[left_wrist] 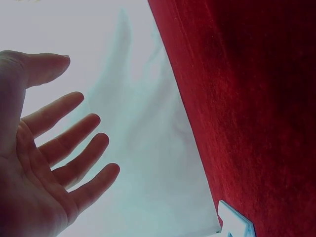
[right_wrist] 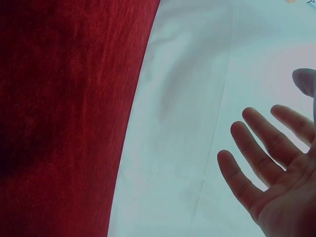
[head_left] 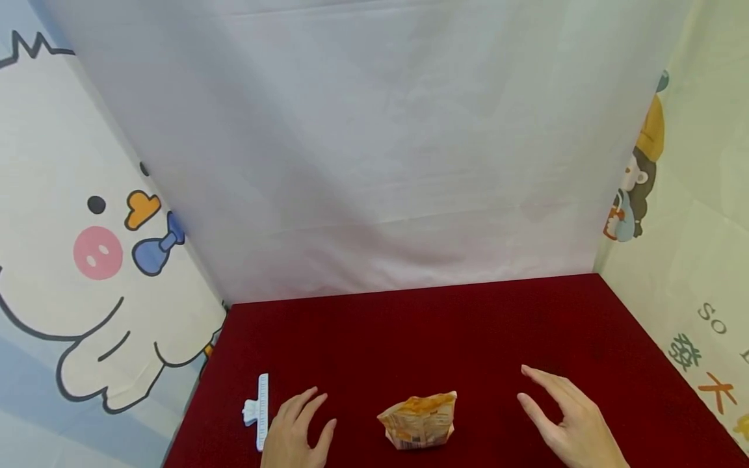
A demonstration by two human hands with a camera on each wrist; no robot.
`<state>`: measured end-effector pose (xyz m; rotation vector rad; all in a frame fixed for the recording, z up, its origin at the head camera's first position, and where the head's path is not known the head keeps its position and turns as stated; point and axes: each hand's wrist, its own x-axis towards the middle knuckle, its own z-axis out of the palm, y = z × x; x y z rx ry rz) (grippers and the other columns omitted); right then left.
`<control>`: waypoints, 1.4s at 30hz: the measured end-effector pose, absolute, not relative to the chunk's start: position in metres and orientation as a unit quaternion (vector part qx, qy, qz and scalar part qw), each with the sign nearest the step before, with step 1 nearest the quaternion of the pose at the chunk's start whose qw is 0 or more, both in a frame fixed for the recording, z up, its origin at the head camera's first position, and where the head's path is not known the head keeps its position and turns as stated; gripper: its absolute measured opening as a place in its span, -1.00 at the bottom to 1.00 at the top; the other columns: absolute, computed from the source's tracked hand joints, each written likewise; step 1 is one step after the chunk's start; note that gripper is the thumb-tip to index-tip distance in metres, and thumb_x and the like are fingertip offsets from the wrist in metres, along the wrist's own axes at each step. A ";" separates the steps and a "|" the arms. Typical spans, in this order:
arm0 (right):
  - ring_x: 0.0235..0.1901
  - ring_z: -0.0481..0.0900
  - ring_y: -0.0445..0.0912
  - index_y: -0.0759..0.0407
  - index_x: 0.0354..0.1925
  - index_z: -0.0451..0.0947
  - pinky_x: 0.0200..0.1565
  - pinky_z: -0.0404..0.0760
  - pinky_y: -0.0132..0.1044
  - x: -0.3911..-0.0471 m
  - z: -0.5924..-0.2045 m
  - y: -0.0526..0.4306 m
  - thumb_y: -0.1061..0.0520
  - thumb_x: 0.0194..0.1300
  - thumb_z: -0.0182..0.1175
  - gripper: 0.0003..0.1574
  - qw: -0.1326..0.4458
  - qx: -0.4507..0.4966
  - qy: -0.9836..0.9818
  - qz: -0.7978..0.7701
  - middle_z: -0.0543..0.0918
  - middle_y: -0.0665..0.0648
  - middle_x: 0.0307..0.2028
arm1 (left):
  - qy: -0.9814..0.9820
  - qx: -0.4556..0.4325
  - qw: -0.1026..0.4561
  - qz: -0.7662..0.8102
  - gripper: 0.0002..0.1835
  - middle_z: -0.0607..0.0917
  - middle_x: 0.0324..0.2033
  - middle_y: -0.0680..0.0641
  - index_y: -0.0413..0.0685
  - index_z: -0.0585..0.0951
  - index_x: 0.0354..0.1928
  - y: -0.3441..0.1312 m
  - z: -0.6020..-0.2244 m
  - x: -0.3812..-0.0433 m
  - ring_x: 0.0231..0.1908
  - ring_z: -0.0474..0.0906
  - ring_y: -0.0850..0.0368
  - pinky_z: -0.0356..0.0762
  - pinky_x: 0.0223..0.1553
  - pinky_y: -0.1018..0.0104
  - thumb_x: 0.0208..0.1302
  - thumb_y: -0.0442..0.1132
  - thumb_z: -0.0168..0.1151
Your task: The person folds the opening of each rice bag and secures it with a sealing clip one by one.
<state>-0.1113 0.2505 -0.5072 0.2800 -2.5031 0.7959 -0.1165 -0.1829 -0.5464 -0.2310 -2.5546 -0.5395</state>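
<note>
Bag (head_left: 420,424) in beige and orange, printed with small lines of text, sits between the two hands, apart from both and nearer the left one. Its top edge slants, with the corner toward the right hand standing higher, and a dark patch shows along its bottom edge.

The left hand (head_left: 297,432) is well open, its fingers loosely bent and spread, its thumb standing away from them toward the bag; it holds nothing. The right hand (head_left: 576,426) is open in much the same way, fingers extended and thumb held apart on the bag's side, and it too has hold of nothing. Both wrist views show the palms bare.

Just beyond the outer side of the left hand lies a pale clip (head_left: 262,413), its long straight bar running alongside the hand and its handle pointing away from it. Small marks run along the bar.

Red cloth (head_left: 374,351) spreads under the bag and the clip and reaches out ahead of both hands. Past it hangs a white sheet (head_left: 380,149). Out beyond the left hand, a large cartoon bird (head_left: 47,214) covers the side; beyond the right, a cartoon figure (head_left: 640,175) and lettering (head_left: 712,318) appear.
</note>
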 end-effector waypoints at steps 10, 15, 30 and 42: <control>0.02 0.50 -0.41 -0.13 0.21 0.56 0.07 0.23 -0.85 -0.110 -0.505 0.246 0.14 0.16 0.45 -0.36 0.254 0.109 -0.907 0.319 0.69 -0.05 0.04 | -0.941 -0.085 0.262 -0.197 -0.55 0.72 0.01 0.04 0.15 0.73 -0.04 -0.182 -0.543 -0.117 0.00 0.63 0.04 0.65 -0.09 0.01 -0.05 -0.05 0.58; 0.02 0.51 -0.41 -0.17 0.21 0.56 0.07 0.24 -0.85 -0.110 -0.506 0.244 0.13 0.17 0.44 -0.36 0.251 0.110 -0.908 0.318 0.68 -0.08 0.05 | -0.941 -0.083 0.259 -0.200 -0.55 0.72 0.01 0.04 0.15 0.73 -0.03 -0.181 -0.542 -0.116 0.00 0.64 0.03 0.66 -0.09 0.01 -0.05 -0.06 0.58; 0.02 0.54 -0.32 -0.22 0.22 0.55 0.07 0.21 -0.86 -0.108 -0.506 0.241 0.04 0.21 0.42 -0.40 0.236 0.095 -0.916 0.309 0.67 -0.10 0.06 | -0.937 -0.086 0.273 -0.201 -0.54 0.73 -0.01 0.04 0.14 0.74 -0.06 -0.176 -0.542 -0.113 -0.03 0.65 0.04 0.66 -0.09 0.03 -0.09 -0.07 0.60; 0.00 0.54 -0.32 -0.22 0.19 0.57 0.05 0.23 -0.86 -0.110 -0.502 0.240 0.07 0.20 0.43 -0.41 0.242 0.097 -0.913 0.313 0.68 -0.10 0.05 | -0.934 -0.087 0.279 -0.206 -0.53 0.73 -0.02 0.05 0.16 0.73 -0.06 -0.172 -0.542 -0.112 -0.03 0.65 0.05 0.66 -0.10 0.04 -0.11 -0.08 0.61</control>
